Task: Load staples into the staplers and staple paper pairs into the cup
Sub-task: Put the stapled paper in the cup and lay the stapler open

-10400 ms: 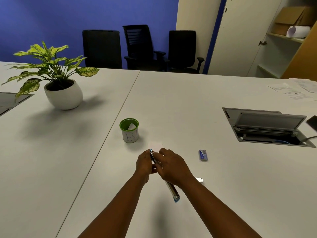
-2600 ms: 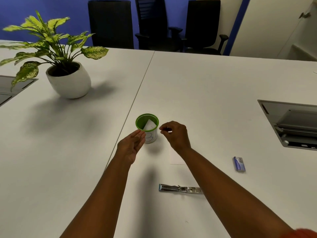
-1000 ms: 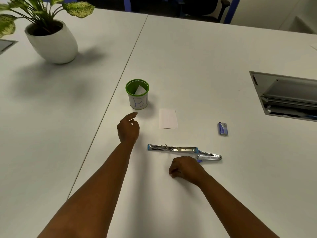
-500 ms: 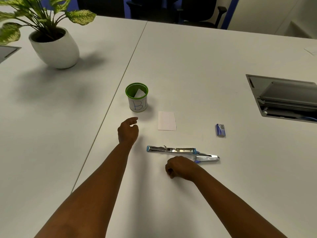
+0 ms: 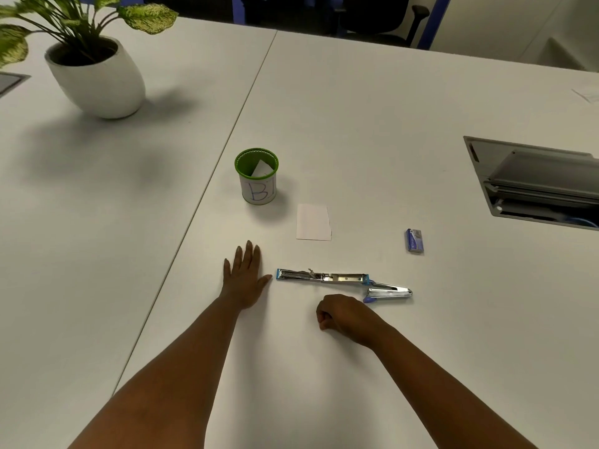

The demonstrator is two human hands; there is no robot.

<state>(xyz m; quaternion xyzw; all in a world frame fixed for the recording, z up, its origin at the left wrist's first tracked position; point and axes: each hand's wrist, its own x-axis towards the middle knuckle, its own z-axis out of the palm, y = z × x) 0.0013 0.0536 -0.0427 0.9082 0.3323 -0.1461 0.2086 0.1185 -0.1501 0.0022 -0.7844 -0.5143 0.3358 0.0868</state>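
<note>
One stapler (image 5: 343,281) lies swung fully open on the white desk (image 5: 372,118), near its front edge, its metal magazine rail stretched flat toward the left and its base arm angled off to the right. The left hand (image 5: 244,277) rests palm down on the desk with fingers straight and together, thumb tip just beside the rail's left end; it holds nothing. The right hand (image 5: 340,314) sits curled into a loose fist on the desk just in front of the stapler's hinge, apparently empty, though its palm side is hidden. One small blue staple box (image 5: 414,240) lies farther right, apart from the stapler. One white paper slip (image 5: 313,222) lies flat between stapler and cup; whether it is a single sheet or a pair cannot be told. One green-rimmed cup (image 5: 257,176), marked "B1", stands beyond it with one white paper inside. The stapler is judged rigid, light and smooth-sided; it is best taken across the rail and base near the hinge, clear of the sprung pusher. The paper is thin and limp, best lifted by an edge. One potted plant (image 5: 94,69) stands toward the far left corner.
</note>
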